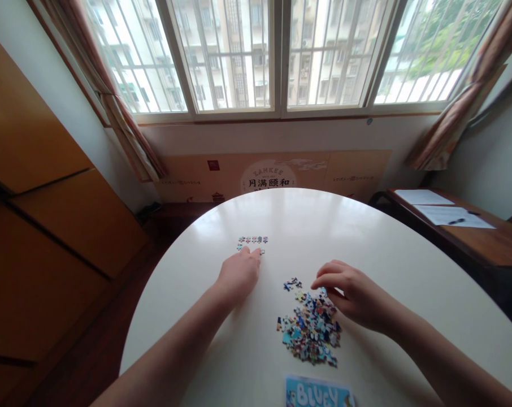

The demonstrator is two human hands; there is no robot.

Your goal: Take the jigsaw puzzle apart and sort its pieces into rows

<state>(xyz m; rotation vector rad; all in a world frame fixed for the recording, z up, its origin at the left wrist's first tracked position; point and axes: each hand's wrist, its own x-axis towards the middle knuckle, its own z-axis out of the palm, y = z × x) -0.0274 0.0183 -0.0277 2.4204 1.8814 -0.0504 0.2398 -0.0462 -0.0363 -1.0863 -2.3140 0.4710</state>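
My left hand (241, 272) is at the far left part of the white table, fingers drawn together and pointing down. A small jigsaw piece (262, 251) shows at its fingertips, partly covered by them. Just beyond lies a short row of jigsaw pieces (254, 239), and another piece (239, 247) sits left of the fingers. My right hand (347, 289) hovers at the upper right edge of a heap of mixed jigsaw pieces (311, 330), its fingers curved with a gap to the thumb. A few dark pieces (293, 284) lie apart above the heap.
The round white table (179, 299) fills the middle. A blue box marked "Bluey" (319, 393) lies at its near edge. On the right stands a brown desk (502, 240) with papers (446, 215). Windows, curtains and a printed board (183, 169) are beyond.
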